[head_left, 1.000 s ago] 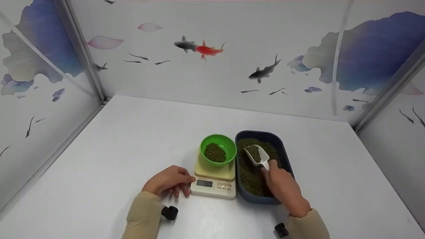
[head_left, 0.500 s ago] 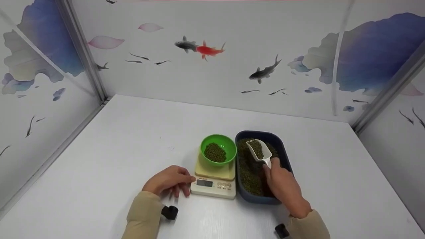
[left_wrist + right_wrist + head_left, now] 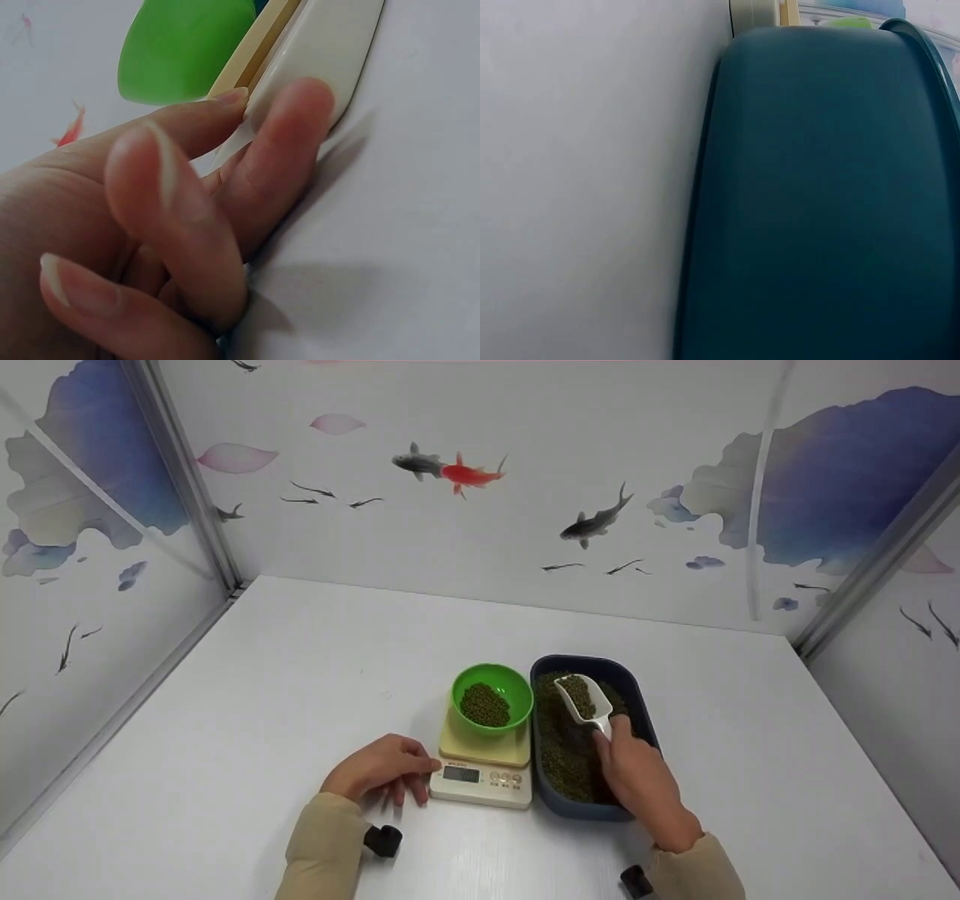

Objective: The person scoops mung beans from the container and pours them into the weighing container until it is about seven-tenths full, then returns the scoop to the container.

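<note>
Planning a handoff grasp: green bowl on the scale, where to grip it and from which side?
Probably the rim of the green bowl, pinched at its left or far edge, coming from above. The blue tub sits close on its right, where the right hand holds the white scoop, and the left hand rests against the scale at near left.

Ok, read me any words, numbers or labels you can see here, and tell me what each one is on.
Nothing can be read.
Scale: its display shows no legible digits; the small print above it and the button marks are too small and blurred.
Green bowl, blue tub, white scoop: no text visible.
</note>
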Action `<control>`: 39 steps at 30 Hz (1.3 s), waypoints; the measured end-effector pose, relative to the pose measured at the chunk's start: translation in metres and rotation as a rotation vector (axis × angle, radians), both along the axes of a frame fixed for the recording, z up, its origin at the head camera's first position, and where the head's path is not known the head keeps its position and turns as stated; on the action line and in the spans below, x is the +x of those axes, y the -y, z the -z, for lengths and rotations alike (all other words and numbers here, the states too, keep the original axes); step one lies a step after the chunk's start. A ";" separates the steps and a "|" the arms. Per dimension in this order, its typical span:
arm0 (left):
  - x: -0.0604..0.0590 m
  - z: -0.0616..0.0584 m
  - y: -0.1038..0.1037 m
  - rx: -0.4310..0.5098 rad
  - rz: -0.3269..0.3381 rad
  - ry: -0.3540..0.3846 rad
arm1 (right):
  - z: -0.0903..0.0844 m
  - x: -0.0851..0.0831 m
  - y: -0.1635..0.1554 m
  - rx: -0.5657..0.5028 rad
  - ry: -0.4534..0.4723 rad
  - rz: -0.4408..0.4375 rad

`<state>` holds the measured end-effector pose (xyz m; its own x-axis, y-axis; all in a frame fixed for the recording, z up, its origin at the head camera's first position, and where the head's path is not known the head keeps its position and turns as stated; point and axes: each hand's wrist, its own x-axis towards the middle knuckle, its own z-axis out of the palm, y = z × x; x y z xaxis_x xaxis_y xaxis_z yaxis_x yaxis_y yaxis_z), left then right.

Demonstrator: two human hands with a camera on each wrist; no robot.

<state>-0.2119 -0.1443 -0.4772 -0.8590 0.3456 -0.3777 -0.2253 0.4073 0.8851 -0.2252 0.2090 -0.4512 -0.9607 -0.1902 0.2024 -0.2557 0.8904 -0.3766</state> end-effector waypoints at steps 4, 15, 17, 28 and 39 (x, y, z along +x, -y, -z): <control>0.000 0.000 0.000 0.002 -0.002 0.001 | -0.001 -0.001 0.000 -0.005 0.029 0.015; 0.001 0.001 0.000 -0.002 0.003 -0.006 | -0.001 -0.003 -0.001 -0.027 0.022 0.033; 0.000 0.001 0.000 -0.015 0.002 -0.006 | -0.001 -0.002 -0.001 -0.037 0.014 0.025; -0.001 0.001 0.000 -0.032 -0.001 -0.008 | 0.001 -0.003 -0.003 -0.094 -0.033 0.000; 0.001 0.000 0.001 -0.033 0.001 -0.017 | -0.001 -0.004 -0.002 -0.122 -0.005 0.022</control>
<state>-0.2110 -0.1453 -0.4769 -0.8649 0.3342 -0.3746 -0.2102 0.4366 0.8748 -0.2290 0.2112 -0.4504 -0.9632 -0.1426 0.2278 -0.2387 0.8434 -0.4813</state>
